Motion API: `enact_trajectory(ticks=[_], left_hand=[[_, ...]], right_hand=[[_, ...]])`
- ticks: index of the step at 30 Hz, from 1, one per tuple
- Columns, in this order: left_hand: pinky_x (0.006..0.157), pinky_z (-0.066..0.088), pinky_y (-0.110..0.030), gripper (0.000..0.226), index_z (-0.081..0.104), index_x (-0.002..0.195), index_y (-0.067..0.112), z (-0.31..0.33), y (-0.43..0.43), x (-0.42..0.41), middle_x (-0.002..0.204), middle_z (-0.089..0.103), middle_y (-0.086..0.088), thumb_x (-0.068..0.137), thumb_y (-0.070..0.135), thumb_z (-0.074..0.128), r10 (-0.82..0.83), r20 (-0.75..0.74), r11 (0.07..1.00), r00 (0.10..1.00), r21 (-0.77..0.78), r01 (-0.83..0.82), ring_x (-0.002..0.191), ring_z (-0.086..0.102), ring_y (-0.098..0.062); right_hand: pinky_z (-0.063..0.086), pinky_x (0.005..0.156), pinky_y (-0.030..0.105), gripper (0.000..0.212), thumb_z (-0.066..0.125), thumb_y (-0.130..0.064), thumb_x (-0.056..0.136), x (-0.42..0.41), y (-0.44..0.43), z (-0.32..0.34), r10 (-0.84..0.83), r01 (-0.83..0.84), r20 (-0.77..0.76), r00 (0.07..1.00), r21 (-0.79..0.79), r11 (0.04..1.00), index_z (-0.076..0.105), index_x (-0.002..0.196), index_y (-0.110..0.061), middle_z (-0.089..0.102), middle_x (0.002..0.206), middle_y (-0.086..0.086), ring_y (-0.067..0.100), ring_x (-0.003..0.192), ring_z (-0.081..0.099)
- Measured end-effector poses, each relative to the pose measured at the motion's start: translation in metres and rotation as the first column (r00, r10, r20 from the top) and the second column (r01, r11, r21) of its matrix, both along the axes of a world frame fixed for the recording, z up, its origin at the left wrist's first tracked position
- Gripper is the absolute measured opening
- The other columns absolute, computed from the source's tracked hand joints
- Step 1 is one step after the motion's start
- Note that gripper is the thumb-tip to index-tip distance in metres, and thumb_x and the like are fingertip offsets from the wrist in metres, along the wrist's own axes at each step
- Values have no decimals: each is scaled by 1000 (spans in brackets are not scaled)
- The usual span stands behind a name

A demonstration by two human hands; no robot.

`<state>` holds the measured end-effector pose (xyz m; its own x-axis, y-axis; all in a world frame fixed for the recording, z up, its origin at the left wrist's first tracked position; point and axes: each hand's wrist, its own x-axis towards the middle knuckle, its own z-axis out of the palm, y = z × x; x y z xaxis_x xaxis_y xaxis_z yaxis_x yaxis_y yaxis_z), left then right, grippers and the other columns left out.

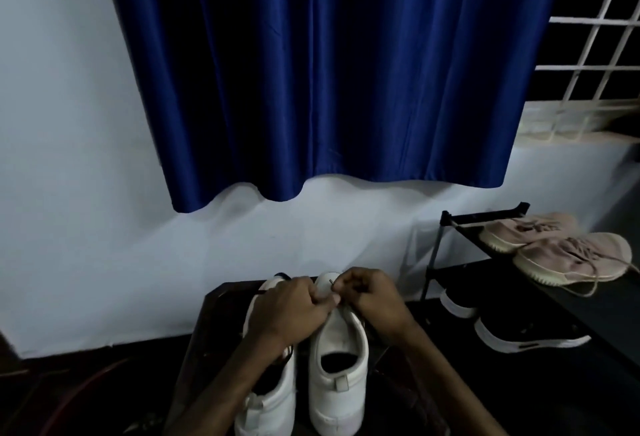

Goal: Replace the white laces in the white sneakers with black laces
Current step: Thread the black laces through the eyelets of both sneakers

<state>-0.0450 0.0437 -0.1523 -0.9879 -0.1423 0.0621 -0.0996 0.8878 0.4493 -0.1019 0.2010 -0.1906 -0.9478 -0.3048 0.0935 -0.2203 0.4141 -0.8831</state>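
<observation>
Two white sneakers stand side by side on a dark worktop (221, 314), heels toward the person and toes toward the wall, so each shoe's long axis runs straight away from the body. Both hands meet over the toe end of the right sneaker (341, 366). The right hand (367, 293) has its grip pressed together on the thin tip of a black lace (331, 282), which pokes up just above the fingers. The left hand (291, 304) reaches across the left sneaker (270, 401), fingers curled, its thumb touching the front of the right shoe; whether that grip pinches lace or only steadies the upper cannot be told. The eyelets themselves are hidden under the hands.

The lace tip lies just beyond the right hand's grip and over the shoe's midline, so that hand is the one placed to feed it (the left is likely only bracing). Threading looks to be at the lowest eyelets, with the rows toward the tongue not yet done.

A shoe rack (436, 252) to the right carries pink sneakers (554, 248) above black sneakers (519, 331).
</observation>
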Motion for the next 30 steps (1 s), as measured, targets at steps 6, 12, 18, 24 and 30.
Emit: enact_trajectory(ticks=[6, 12, 18, 24, 30], left_hand=[[59, 43, -28, 52, 60, 63, 11, -1, -9, -9, 55, 55, -2, 70, 62, 60, -50, 81, 993, 995, 113, 41, 56, 54, -12], [57, 37, -26, 59, 65, 66, 2, -12, -29, -12, 55, 46, 5, 53, 56, 47, -28, 9, 937, 1000, 348, 23, 54, 44, -8], [59, 37, -23, 41, 69, 70, -1, -9, -25, -10, 65, 52, 0, 68, 39, 62, -15, 40, 898, 999, 440, -4, 63, 47, -10], [62, 47, -30, 24, 74, 75, 4, -12, -18, -5, 66, 68, -12, 76, 27, 67, -6, -18, 873, 1000, 488, 14, 65, 56, -12], [72, 50, -37, 28, 67, 69, 2, -15, -17, -1, 68, 67, -6, 88, 21, 59, -65, -6, 862, 998, 504, 59, 67, 64, -21]], right_hand=[[56, 82, 41, 12, 62, -43, 73, -5, 2, -4, 49, -44, -91, 995, 58, 997, 70, 77, -34, 73, 74, -10, 5, 75, 70], [54, 72, 27, 11, 67, -36, 75, -6, 4, 3, 113, -85, -174, 978, 164, 983, 73, 75, -27, 72, 72, -10, 1, 70, 67], [37, 60, 1, 6, 74, -29, 81, -3, -1, 17, 162, -103, -190, 968, 289, 952, 75, 82, -23, 62, 64, -19, -13, 65, 56], [40, 68, 20, 11, 67, -32, 77, -10, -15, 25, 191, -85, -159, 969, 511, 856, 72, 86, -29, 71, 95, -5, 15, 89, 66], [43, 74, 34, 26, 59, -29, 77, -1, -27, 31, 225, 53, -315, 922, 679, 732, 65, 100, -16, 64, 105, 9, 34, 94, 63]])
